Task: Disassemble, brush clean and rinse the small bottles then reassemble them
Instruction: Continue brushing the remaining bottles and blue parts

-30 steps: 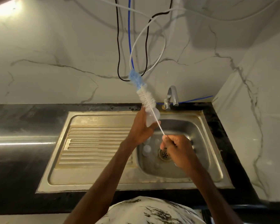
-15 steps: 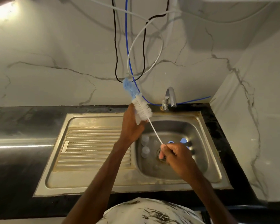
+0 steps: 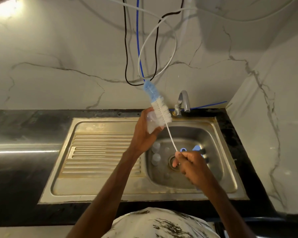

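Note:
My left hand [image 3: 143, 133] grips a small clear bottle [image 3: 151, 123] above the sink's back left corner. My right hand [image 3: 190, 163] pinches the thin white wire handle of a bottle brush [image 3: 159, 109] over the drain. The brush's white and blue bristle head lies outside the bottle, against its upper right side, pointing up toward the wall. Two small clear bottles [image 3: 156, 152] stand in the basin's left part. Blue caps [image 3: 195, 149] lie in the basin behind my right hand, partly hidden.
The steel sink [image 3: 220, 170] has a ribbed drainboard [image 3: 101, 152] on its left and a drain [image 3: 173, 160] in the middle. A tap [image 3: 183, 103] stands at the back edge. Black, blue and white cables [image 3: 139, 48] hang down the marble wall. Black countertop [image 3: 21, 162] extends left.
The brush head has shifted slightly up and right along the bottle's side. My left hand has tilted the bottle, and my right hand stays over the drain.

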`<action>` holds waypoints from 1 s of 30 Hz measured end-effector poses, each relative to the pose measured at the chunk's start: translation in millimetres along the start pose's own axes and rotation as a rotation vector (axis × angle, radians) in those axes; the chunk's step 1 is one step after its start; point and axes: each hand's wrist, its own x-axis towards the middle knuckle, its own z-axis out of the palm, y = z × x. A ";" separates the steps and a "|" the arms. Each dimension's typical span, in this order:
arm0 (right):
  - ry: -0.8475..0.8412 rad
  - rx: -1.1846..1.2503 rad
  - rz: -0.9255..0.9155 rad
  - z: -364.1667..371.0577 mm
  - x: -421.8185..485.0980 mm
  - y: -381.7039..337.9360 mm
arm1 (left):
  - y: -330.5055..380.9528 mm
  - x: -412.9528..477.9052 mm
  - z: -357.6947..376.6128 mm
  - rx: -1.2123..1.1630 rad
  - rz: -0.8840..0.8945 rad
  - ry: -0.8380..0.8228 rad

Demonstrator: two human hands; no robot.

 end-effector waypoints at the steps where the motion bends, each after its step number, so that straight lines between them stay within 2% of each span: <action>1: 0.013 0.008 0.023 -0.3 2.5 -3.0 | 1.1 -2.7 3.9 -0.019 0.003 -0.028; 7: -0.094 -0.030 0.034 -1.7 -19.6 -3.9 | -7.0 1.7 -7.3 0.009 -0.001 -0.012; 12: -0.003 0.072 0.149 -5.2 1.4 -8.5 | -4.1 -7.5 9.9 -0.058 0.005 -0.159; 17: -0.109 0.077 0.122 -4.5 -17.3 1.4 | -13.6 3.7 -6.2 -0.144 -0.081 -0.068; 23: -0.042 0.132 0.140 -5.9 5.4 -0.7 | -1.8 -5.3 13.1 -0.273 -0.117 -0.253; 28: -0.102 0.129 0.112 -4.7 -15.2 4.6 | -12.8 2.5 -6.4 -0.444 -0.238 -0.093; 30: -0.102 0.127 0.117 -3.2 -14.0 4.4 | -10.6 -1.1 -4.4 -0.504 -0.275 -0.094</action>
